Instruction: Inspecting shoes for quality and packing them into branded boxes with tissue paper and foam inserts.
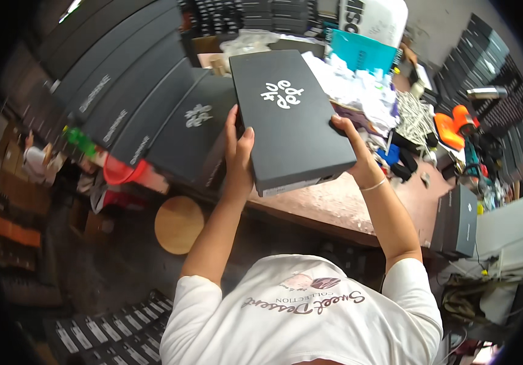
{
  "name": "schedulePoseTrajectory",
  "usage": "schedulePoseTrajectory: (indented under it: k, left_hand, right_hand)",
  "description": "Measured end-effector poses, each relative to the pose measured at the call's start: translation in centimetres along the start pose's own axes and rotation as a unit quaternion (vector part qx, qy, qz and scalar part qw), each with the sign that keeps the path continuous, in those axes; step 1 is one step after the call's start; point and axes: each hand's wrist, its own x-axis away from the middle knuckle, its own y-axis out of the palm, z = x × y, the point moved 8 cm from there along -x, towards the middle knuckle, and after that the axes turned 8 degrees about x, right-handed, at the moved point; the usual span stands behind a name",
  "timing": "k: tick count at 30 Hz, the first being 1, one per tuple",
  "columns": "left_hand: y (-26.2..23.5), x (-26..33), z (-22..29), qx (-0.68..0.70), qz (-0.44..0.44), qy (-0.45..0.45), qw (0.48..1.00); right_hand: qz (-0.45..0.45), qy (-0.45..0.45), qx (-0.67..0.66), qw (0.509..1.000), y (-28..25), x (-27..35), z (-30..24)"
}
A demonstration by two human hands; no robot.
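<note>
1. The dark grey box [298,137] is between the two grips, in front of the person's chest and over the worktop [340,202]. It is closed, so its content cannot be seen. Its broad top carries a white printed mark, and a pale label shows on the end nearest the person.

2. To the left of the left grip, just beside it, there is another flat dark box [179,137] with a similar white mark. It too looks closed.

3. Farther left from this grip rises a tall stack of dark boxes [100,91], with pale print along their sides.

4. Lower left of the left grip stands a red basin [121,170]; what it contains cannot be told.

5. Beyond the right grip there is a heap of white paper [365,94], with a teal packet [363,52] behind it. To the right of the paper lies a pile of pale cords [415,115].

6. Below and to the right of the right grip, well apart from it, some dark boxes [456,222] stand at the worktop's edge.

7. The left grip [240,149] is clamped on the left side of the held box, its thumb near the edge.

8. The right grip [359,152] is clamped on the opposite side, with the thumb upon the top edge. The box's width keeps both grips apart from each other.
</note>
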Motion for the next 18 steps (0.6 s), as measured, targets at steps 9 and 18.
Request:
schedulePoseTrajectory:
  k: [9,18]
  left_hand:
    - [9.8,3.0,-14.5,0.092,-0.03,-0.229,0.969]
    - [12.4,6.3,-23.6,0.102,0.03,-0.366,0.925]
  right_hand:
    - [0.118,0.098,-0.057,0.986,-15.8,5.1,5.1]
    - [0.118,0.18,-0.116,0.97,-23.4,6.4,10.8]
